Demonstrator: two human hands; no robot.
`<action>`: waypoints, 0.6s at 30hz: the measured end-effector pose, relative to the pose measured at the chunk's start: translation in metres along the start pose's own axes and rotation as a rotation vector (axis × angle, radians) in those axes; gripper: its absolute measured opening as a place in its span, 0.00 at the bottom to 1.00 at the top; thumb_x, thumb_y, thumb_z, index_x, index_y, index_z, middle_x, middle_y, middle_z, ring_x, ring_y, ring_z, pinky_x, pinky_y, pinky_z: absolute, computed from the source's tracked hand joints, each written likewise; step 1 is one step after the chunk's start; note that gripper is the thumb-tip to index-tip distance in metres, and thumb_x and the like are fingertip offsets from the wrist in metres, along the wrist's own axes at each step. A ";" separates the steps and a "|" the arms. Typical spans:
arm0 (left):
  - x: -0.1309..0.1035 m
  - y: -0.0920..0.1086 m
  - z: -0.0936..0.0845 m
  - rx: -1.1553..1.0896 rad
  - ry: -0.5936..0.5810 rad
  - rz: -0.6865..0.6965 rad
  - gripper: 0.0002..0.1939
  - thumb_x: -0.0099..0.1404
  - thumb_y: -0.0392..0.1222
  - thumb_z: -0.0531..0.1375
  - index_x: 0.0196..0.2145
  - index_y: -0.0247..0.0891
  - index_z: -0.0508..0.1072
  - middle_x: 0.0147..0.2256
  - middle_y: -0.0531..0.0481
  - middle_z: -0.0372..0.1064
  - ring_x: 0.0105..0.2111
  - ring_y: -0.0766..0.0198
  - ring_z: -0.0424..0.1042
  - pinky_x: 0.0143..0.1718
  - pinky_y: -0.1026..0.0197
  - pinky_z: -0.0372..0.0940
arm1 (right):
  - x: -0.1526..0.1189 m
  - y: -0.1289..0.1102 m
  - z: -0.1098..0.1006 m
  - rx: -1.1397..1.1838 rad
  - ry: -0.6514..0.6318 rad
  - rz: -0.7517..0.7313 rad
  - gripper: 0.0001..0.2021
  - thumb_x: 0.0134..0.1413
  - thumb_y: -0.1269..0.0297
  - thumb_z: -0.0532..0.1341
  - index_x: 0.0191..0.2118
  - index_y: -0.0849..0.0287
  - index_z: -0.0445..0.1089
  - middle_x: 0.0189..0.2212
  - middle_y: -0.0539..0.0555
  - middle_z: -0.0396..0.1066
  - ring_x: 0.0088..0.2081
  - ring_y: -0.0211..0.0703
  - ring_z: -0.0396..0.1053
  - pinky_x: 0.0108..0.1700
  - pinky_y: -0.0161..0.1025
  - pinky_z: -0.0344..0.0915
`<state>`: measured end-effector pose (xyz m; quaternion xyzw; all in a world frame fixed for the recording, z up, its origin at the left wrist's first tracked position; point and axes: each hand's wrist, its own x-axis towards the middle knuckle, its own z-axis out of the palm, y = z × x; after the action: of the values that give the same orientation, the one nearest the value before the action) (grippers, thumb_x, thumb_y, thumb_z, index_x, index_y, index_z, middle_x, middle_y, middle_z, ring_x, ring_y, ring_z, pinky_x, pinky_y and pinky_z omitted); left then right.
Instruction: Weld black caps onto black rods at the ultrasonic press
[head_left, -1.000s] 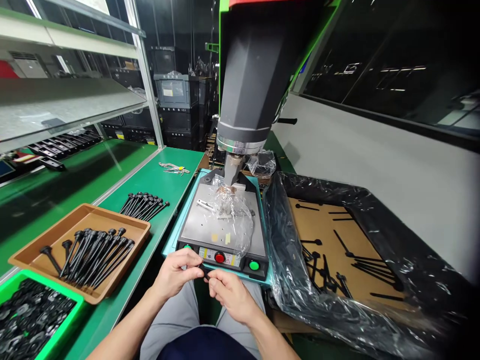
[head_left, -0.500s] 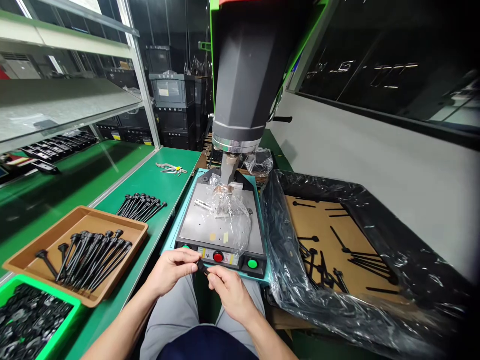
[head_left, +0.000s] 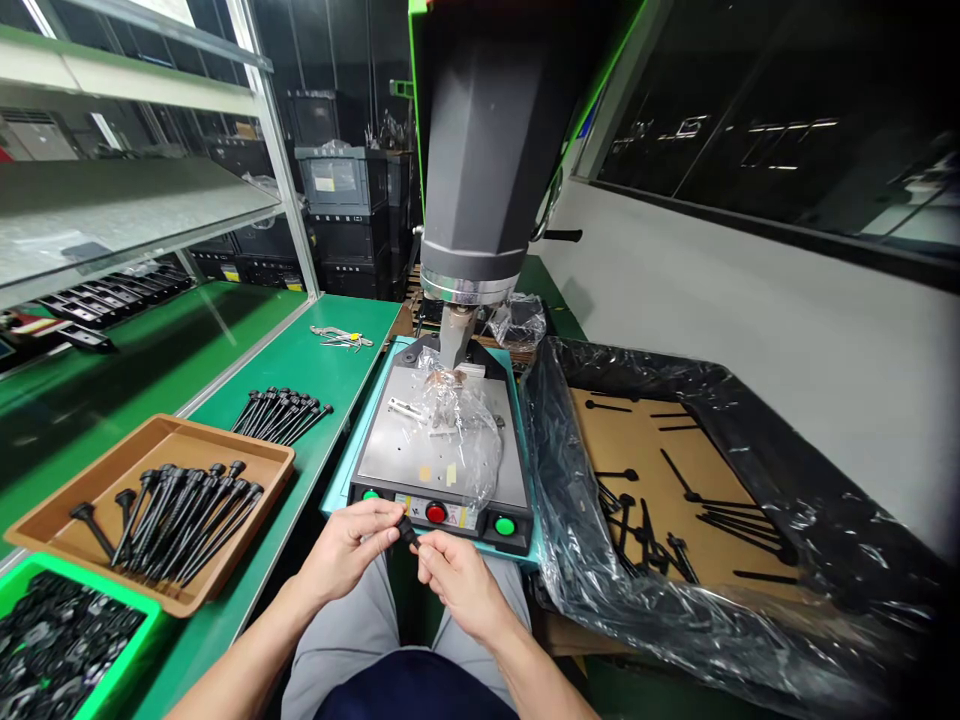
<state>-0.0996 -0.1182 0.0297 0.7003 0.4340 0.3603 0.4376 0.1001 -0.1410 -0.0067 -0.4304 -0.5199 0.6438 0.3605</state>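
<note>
Just in front of the machine base, over my lap, my left hand (head_left: 351, 545) pinches the knobbed end of a small black plastic part (head_left: 407, 531). My right hand (head_left: 459, 585) pinches the same part from the other side, so both hands share it. Fingers cover much of the part; it may be one of the black rods with a round head. Beyond my hands stands the press machine's metal plate (head_left: 382, 462), with a clear plastic bag (head_left: 480, 450) over its fixture and a grey tool tip (head_left: 455, 338) above.
On the green table at left, a brown tray (head_left: 161, 432) holds several black rods, with another bundle of rods (head_left: 281, 412) behind. A green bin (head_left: 154, 610) holds small black rings. Pliers (head_left: 341, 337) lie farther back. At right, a plastic-lined box (head_left: 555, 480) contains rods on cardboard.
Both hands stay in nearly the same place, pinching the black part. Slightly more of the part shows between the fingers, and the view has shifted a little.
</note>
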 end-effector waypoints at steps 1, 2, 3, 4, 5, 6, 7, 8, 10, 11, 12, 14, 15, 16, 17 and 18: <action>0.001 0.000 -0.001 0.002 -0.009 0.003 0.13 0.65 0.43 0.58 0.46 0.46 0.77 0.47 0.46 0.72 0.47 0.58 0.71 0.52 0.56 0.64 | -0.001 -0.001 0.000 -0.103 0.032 -0.054 0.14 0.60 0.55 0.55 0.30 0.60 0.67 0.21 0.47 0.63 0.19 0.32 0.52 0.22 0.32 0.47; 0.001 0.001 -0.001 -0.002 -0.017 -0.001 0.13 0.65 0.43 0.57 0.46 0.46 0.77 0.47 0.46 0.73 0.47 0.58 0.71 0.51 0.56 0.65 | -0.002 -0.002 -0.001 -0.206 0.065 -0.112 0.14 0.61 0.57 0.54 0.30 0.59 0.68 0.21 0.48 0.64 0.21 0.33 0.55 0.24 0.33 0.50; 0.002 0.001 -0.001 -0.011 -0.020 -0.006 0.13 0.65 0.42 0.57 0.46 0.46 0.77 0.47 0.46 0.73 0.47 0.58 0.71 0.51 0.56 0.65 | -0.002 -0.003 0.000 -0.292 0.097 -0.163 0.13 0.61 0.59 0.53 0.30 0.59 0.68 0.22 0.48 0.65 0.24 0.35 0.58 0.26 0.33 0.53; 0.002 0.001 0.000 -0.020 -0.016 -0.012 0.13 0.65 0.42 0.57 0.46 0.46 0.77 0.46 0.46 0.73 0.47 0.58 0.71 0.51 0.56 0.65 | -0.003 -0.004 0.001 -0.350 0.124 -0.203 0.12 0.61 0.60 0.53 0.30 0.58 0.69 0.23 0.48 0.65 0.26 0.37 0.61 0.29 0.34 0.54; 0.002 0.002 0.001 -0.023 -0.005 -0.012 0.13 0.65 0.42 0.57 0.46 0.46 0.77 0.46 0.46 0.73 0.47 0.57 0.71 0.52 0.56 0.65 | -0.003 -0.006 0.002 -0.376 0.143 -0.227 0.12 0.61 0.61 0.53 0.31 0.58 0.69 0.23 0.48 0.66 0.27 0.38 0.62 0.30 0.35 0.56; 0.002 0.001 0.002 -0.018 0.014 -0.006 0.13 0.65 0.42 0.57 0.46 0.46 0.77 0.47 0.46 0.73 0.48 0.57 0.71 0.53 0.55 0.64 | -0.003 -0.006 0.003 -0.374 0.156 -0.235 0.12 0.62 0.61 0.52 0.31 0.58 0.69 0.23 0.48 0.66 0.27 0.38 0.62 0.31 0.35 0.56; 0.001 0.001 0.005 -0.003 0.034 0.004 0.14 0.65 0.42 0.58 0.47 0.46 0.76 0.48 0.46 0.73 0.49 0.57 0.70 0.54 0.55 0.63 | -0.002 -0.007 0.003 -0.351 0.161 -0.231 0.13 0.62 0.60 0.52 0.31 0.58 0.68 0.23 0.48 0.65 0.27 0.38 0.62 0.31 0.35 0.57; 0.001 0.000 0.007 0.018 0.053 0.016 0.14 0.65 0.42 0.58 0.48 0.47 0.75 0.49 0.46 0.72 0.50 0.56 0.70 0.54 0.54 0.63 | -0.001 -0.006 0.004 -0.324 0.162 -0.221 0.13 0.62 0.59 0.52 0.30 0.58 0.68 0.23 0.48 0.65 0.26 0.38 0.62 0.30 0.35 0.56; 0.000 -0.003 0.011 0.054 0.072 0.038 0.16 0.64 0.41 0.58 0.50 0.48 0.74 0.50 0.46 0.71 0.51 0.56 0.69 0.55 0.53 0.62 | 0.001 -0.005 0.003 -0.281 0.165 -0.205 0.14 0.61 0.57 0.52 0.29 0.58 0.67 0.22 0.48 0.64 0.25 0.37 0.60 0.28 0.34 0.56; 0.000 -0.005 0.013 0.061 0.073 0.046 0.17 0.64 0.41 0.58 0.50 0.48 0.73 0.51 0.46 0.71 0.52 0.56 0.68 0.55 0.53 0.62 | 0.002 -0.004 0.002 -0.264 0.166 -0.199 0.14 0.61 0.56 0.53 0.29 0.58 0.67 0.22 0.48 0.64 0.24 0.37 0.60 0.27 0.34 0.55; 0.000 -0.007 0.014 0.057 0.069 0.050 0.17 0.64 0.41 0.59 0.51 0.48 0.73 0.51 0.46 0.71 0.52 0.56 0.68 0.55 0.53 0.62 | 0.003 -0.003 0.002 -0.240 0.162 -0.190 0.15 0.60 0.54 0.54 0.29 0.58 0.67 0.23 0.48 0.64 0.24 0.36 0.59 0.26 0.34 0.54; 0.003 -0.010 0.016 0.024 0.076 0.053 0.17 0.63 0.41 0.59 0.50 0.47 0.73 0.51 0.46 0.70 0.52 0.56 0.68 0.55 0.53 0.62 | 0.006 -0.001 0.002 -0.148 0.135 -0.156 0.16 0.59 0.51 0.55 0.29 0.59 0.66 0.23 0.48 0.64 0.22 0.34 0.57 0.23 0.33 0.52; 0.005 -0.011 0.017 0.001 0.096 0.052 0.17 0.63 0.42 0.59 0.50 0.47 0.74 0.51 0.46 0.71 0.52 0.56 0.68 0.55 0.53 0.63 | 0.007 -0.001 0.004 -0.075 0.115 -0.135 0.16 0.58 0.50 0.56 0.30 0.59 0.66 0.23 0.48 0.64 0.20 0.33 0.56 0.21 0.32 0.51; 0.008 -0.012 0.019 -0.021 0.120 0.048 0.16 0.63 0.42 0.59 0.49 0.46 0.74 0.51 0.46 0.71 0.52 0.56 0.68 0.55 0.53 0.63 | 0.010 0.000 0.006 0.007 0.093 -0.114 0.17 0.57 0.49 0.56 0.31 0.59 0.65 0.24 0.48 0.64 0.19 0.32 0.54 0.20 0.31 0.49; 0.010 -0.012 0.021 -0.039 0.138 0.042 0.15 0.64 0.42 0.59 0.49 0.46 0.75 0.51 0.45 0.71 0.51 0.56 0.69 0.54 0.53 0.63 | 0.012 0.000 0.008 0.090 0.075 -0.099 0.17 0.57 0.48 0.57 0.33 0.59 0.65 0.25 0.48 0.64 0.18 0.31 0.53 0.19 0.31 0.48; 0.013 -0.012 0.023 -0.051 0.146 0.033 0.15 0.64 0.42 0.59 0.48 0.45 0.75 0.50 0.45 0.71 0.51 0.56 0.69 0.54 0.53 0.63 | 0.015 0.001 0.010 0.169 0.064 -0.094 0.18 0.57 0.47 0.57 0.35 0.59 0.65 0.25 0.48 0.64 0.18 0.30 0.52 0.18 0.30 0.47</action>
<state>-0.0778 -0.1101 0.0117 0.6678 0.4440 0.4284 0.4164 0.0851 -0.1306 -0.0093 -0.3942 -0.4716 0.6536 0.4417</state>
